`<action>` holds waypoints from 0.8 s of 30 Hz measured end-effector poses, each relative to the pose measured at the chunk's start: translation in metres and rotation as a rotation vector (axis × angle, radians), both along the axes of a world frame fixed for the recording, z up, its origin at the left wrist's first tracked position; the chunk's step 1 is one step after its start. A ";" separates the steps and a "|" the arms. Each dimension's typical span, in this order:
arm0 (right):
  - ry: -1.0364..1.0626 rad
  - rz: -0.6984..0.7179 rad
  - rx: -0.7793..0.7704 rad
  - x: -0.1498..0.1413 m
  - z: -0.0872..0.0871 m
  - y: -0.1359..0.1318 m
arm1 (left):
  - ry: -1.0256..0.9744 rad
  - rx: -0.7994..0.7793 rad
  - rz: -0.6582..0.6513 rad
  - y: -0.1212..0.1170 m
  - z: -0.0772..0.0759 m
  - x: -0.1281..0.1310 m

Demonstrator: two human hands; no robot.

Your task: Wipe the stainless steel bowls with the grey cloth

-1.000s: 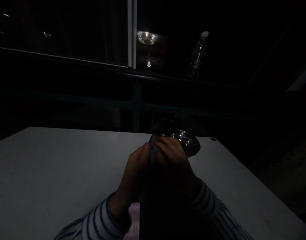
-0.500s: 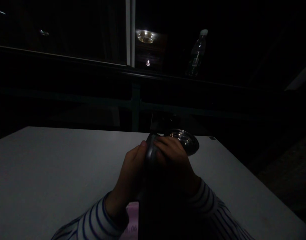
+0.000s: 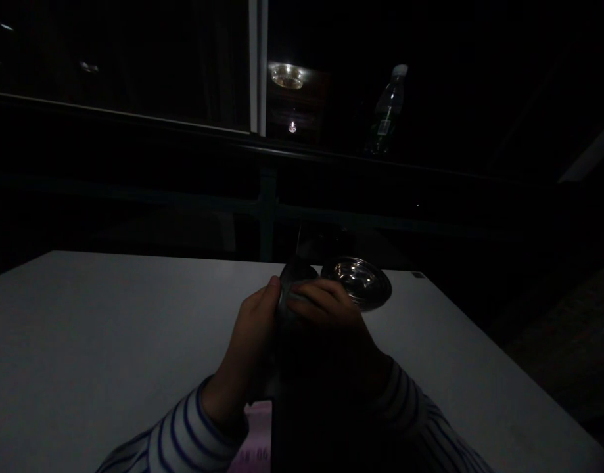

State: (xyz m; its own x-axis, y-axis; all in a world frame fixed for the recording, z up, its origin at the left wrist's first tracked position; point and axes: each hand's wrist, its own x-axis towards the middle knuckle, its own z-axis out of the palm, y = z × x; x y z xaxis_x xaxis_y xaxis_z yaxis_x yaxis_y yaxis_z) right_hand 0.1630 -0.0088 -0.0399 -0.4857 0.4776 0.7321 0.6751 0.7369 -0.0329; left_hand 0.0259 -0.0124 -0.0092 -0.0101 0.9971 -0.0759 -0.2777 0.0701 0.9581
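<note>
In the middle of the head view, my left hand (image 3: 255,322) grips the left side of a dark, faintly shiny object (image 3: 284,294), its thumb pointing up along the edge. From the right, my right hand (image 3: 331,315) lies over the same object with its fingers bent across it. Deep shadow hides most of the object, so I cannot tell its kind. Just beyond my right hand a shiny metal bowl (image 3: 363,282) stands on the white table (image 3: 134,341).
A pink lit screen (image 3: 256,433) with digits shows below my left wrist, partly covered by a black shape. Behind the table are a dark rail (image 3: 267,217) and a window frame (image 3: 258,66). A clear bottle with a white cap (image 3: 388,108) stands at the back right.
Both hands have shifted slightly left and down with the dark object, and more of the metal bowl shows. My right fingers have slid a little across the object.
</note>
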 end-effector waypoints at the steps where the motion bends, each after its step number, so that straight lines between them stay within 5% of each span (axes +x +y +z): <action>1: -0.030 0.026 0.014 -0.002 -0.001 -0.001 | -0.008 -0.009 0.013 0.001 0.000 -0.001; 9: 0.111 -0.075 -0.010 0.002 -0.002 0.007 | -0.052 -0.044 -0.018 0.000 -0.003 0.000; 16: -0.098 0.061 0.042 -0.011 -0.007 0.000 | -0.029 -0.060 0.079 0.009 -0.013 -0.010; 24: 0.083 0.001 -0.003 0.003 -0.005 0.007 | -0.097 -0.156 0.039 0.005 -0.009 -0.006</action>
